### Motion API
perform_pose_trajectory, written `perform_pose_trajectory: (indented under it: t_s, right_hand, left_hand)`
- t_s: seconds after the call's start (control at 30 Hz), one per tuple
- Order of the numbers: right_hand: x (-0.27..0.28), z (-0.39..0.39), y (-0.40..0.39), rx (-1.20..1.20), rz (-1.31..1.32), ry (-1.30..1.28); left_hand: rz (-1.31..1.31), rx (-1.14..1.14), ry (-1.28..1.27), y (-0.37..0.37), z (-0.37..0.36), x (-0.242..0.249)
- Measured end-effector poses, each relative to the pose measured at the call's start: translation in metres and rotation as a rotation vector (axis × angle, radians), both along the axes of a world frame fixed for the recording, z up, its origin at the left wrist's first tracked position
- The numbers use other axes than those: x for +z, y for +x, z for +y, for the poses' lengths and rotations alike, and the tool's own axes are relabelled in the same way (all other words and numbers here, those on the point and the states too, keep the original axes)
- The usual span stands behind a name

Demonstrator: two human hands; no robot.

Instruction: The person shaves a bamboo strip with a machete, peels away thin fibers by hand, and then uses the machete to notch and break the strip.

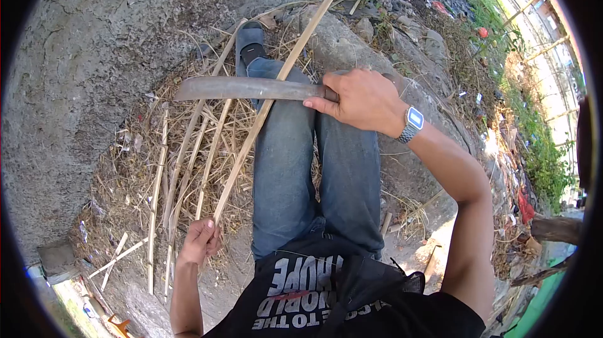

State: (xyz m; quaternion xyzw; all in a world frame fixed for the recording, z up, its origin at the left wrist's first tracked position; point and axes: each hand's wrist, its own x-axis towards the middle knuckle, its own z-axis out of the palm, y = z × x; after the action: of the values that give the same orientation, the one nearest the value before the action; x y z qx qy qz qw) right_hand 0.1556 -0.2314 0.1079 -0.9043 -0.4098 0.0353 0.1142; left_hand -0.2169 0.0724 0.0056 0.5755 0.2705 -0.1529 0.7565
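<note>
My right hand [367, 101] is closed around the dark handle of a machete [251, 89], with a watch on that wrist. The long, worn blade points left and crosses over a bamboo strip [248, 144], overlapping it above my knee. Low on the left, my left hand [200, 241] grips the near end of this pale strip. From there the strip slants up past my leg to the top of the view. Beneath the blade are my jeans [286, 168] and one foot in a dark slide sandal [251, 40].
Several more bamboo strips [157, 206] lie on the straw-littered ground to the left. A rough grey wall [81, 87] rises at the left, and a large rock [352, 49] lies ahead. Scattered litter and green plants [543, 168] line the right side.
</note>
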Motion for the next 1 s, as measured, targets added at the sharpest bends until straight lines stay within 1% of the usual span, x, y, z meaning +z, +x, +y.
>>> perform_pose_trajectory:
  t_s: [0.1,0.13,0.17,0.23,0.33,0.4,0.47,0.53,0.57,0.67,0.73,0.77,0.8,0.87,0.9,0.97,1.0]
  right_hand:
    - [0.011,-0.01,0.016,-0.037,0.033,0.063]
    - [0.013,-0.012,0.023,-0.044,0.04,-0.025]
    - [0.013,-0.012,0.024,-0.048,0.018,-0.046]
    - [0.015,-0.011,0.028,-0.037,-0.017,-0.072]
    - [0.01,-0.009,0.025,-0.052,-0.031,-0.029]
    - [0.008,-0.002,0.018,-0.059,0.004,0.048]
    - [0.01,0.001,-0.001,-0.078,0.043,0.058]
    - [0.006,0.002,-0.02,0.052,0.008,0.052]
    - [0.004,0.001,-0.011,0.057,0.014,0.05]
    - [0.0,-0.014,0.05,-0.275,0.096,0.026]
    - [-0.006,-0.025,0.064,-0.28,0.083,0.066]
    - [0.009,-0.017,0.062,-0.291,0.073,0.114]
    - [0.016,-0.012,0.05,-0.279,0.064,0.111]
    - [0.019,-0.011,0.004,-0.12,0.111,0.009]
    - [0.014,-0.013,0.003,-0.139,0.123,0.01]
    - [0.003,-0.016,0.011,-0.092,-0.006,-0.015]
    - [-0.002,-0.022,0.031,-0.19,-0.024,0.041]
  left_hand:
    - [-0.001,-0.044,-0.001,-0.013,0.006,0.011]
    - [-0.003,-0.057,-0.019,-0.016,0.006,0.017]
    - [-0.002,-0.054,0.002,-0.01,0.002,0.02]
    - [-0.007,-0.043,-0.031,-0.014,0.007,0.005]
    - [0.005,-0.061,-0.045,-0.013,0.014,-0.006]
    - [0.037,-0.019,-0.126,-0.014,0.012,-0.01]
    - [0.022,-0.019,-0.104,-0.015,0.007,-0.009]
    - [0.066,-0.054,-0.136,-0.017,0.003,-0.008]
    - [0.029,-0.074,-0.131,-0.019,0.001,-0.007]
    - [0.061,-0.042,-0.115,-0.043,0.003,-0.012]
    - [0.05,-0.04,-0.103,-0.043,-0.002,-0.011]
    - [0.051,-0.05,-0.116,-0.042,0.0,-0.018]
    - [0.055,-0.065,-0.128,-0.04,0.001,-0.024]
    - [0.093,-0.066,-0.172,-0.037,0.01,-0.026]
    - [0.095,-0.079,-0.16,-0.037,0.015,-0.024]
    - [0.086,-0.081,-0.129,-0.049,0.029,-0.027]
    - [0.093,-0.089,-0.125,-0.056,0.035,-0.025]
